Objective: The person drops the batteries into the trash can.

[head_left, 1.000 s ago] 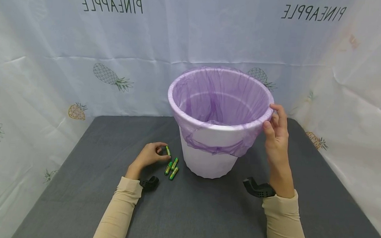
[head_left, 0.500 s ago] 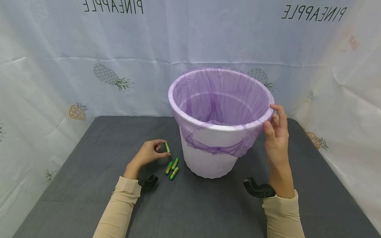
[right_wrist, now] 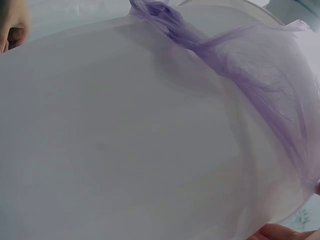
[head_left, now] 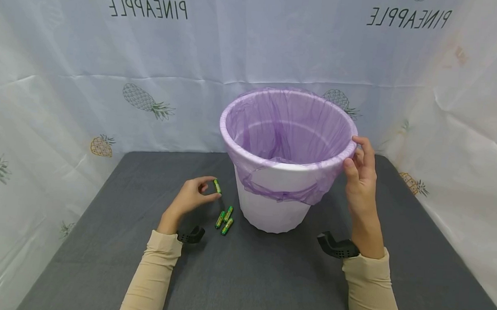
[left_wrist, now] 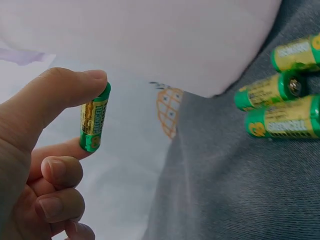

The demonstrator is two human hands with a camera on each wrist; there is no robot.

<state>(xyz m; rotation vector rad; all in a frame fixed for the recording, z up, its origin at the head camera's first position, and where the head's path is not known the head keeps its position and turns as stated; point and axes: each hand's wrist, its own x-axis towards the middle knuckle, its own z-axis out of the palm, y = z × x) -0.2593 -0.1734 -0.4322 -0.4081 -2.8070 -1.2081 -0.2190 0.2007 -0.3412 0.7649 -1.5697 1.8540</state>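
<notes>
My left hand [head_left: 189, 197] pinches a green and yellow battery [left_wrist: 95, 120] between thumb and index fingertip, end to end, with its other fingers curled loosely. Below that hand, several like batteries [head_left: 219, 219] lie close together on the dark table, their labels partly readable in the left wrist view. To their right stands a white trash bin [head_left: 271, 214], lined with a thin purple bag [head_left: 281, 124] folded over the rim. My right hand [head_left: 363, 183] grips the bin's right rim, thumb on the near side and index finger farther back. The bin's wall fills most of the right wrist view.
Dark grey cloth covers the table [head_left: 260, 275]. A white curtain [head_left: 203, 51] printed with pineapples hangs behind and along both sides. Each wrist carries a black camera mount [head_left: 338, 246].
My left hand has lifted the battery slightly up and left, away from the other batteries. The right hand and the bin have stayed in place.
</notes>
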